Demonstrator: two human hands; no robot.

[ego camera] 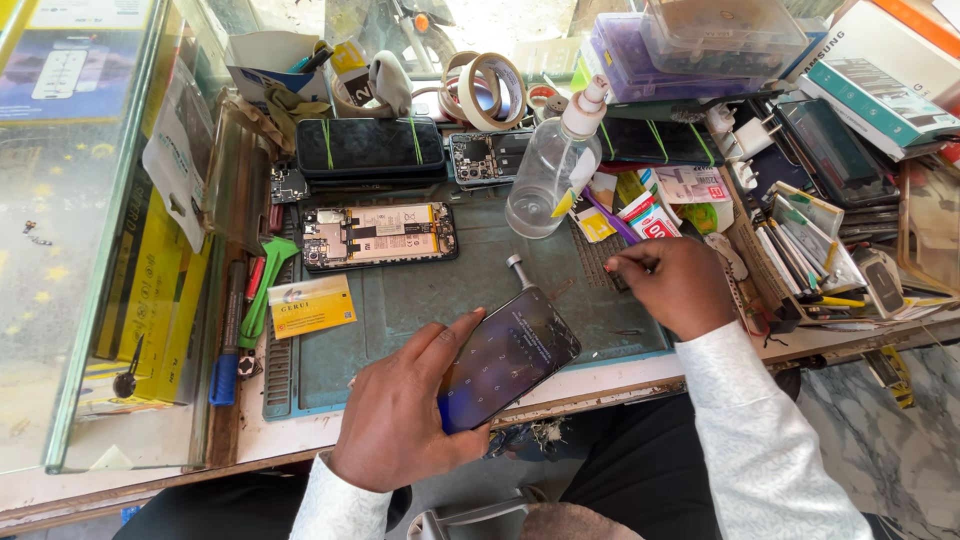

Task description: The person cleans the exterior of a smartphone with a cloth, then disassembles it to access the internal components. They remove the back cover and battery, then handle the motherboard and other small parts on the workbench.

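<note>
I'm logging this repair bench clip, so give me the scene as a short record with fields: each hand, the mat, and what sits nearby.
left hand: left hand grips a dark smartphone, screen up and lit
right hand: right hand, fingers pinched on a small item too small to tell
work surface: grey-green mat
on mat: opened phone with its insides showing
behind mat: clear pump bottle; tape rolls
left of mat: yellow card
</note>
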